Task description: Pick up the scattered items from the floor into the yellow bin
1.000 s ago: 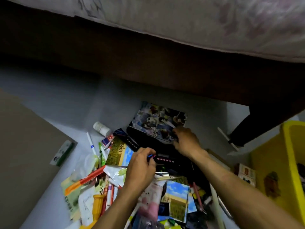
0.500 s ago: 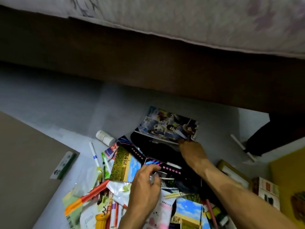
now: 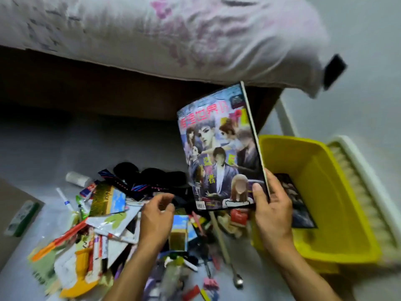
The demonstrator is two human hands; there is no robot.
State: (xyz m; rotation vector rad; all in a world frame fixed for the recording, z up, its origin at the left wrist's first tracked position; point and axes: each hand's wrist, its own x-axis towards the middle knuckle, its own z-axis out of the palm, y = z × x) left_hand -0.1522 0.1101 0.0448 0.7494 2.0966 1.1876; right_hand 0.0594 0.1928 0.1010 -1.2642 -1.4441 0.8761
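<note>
Magazine (image 3: 219, 153) with a bright illustrated cover stands nearly upright in the air, held by its lower right corner — the right hand (image 3: 272, 211) pinches it there, thumb on the cover and fingers behind. It hangs just left of the yellow bin (image 3: 338, 213), which sits on the floor to the person's right with a dark printed card (image 3: 297, 205) lying inside. The left hand (image 3: 157, 216) hovers over the pile of scattered items (image 3: 104, 224), fingers loosely curled and holding nothing. The pile — pens, packets, cards and black fabric — lies on the pale floor (image 3: 65, 148) below and left of the magazine, beside a bed (image 3: 152, 35).
</note>
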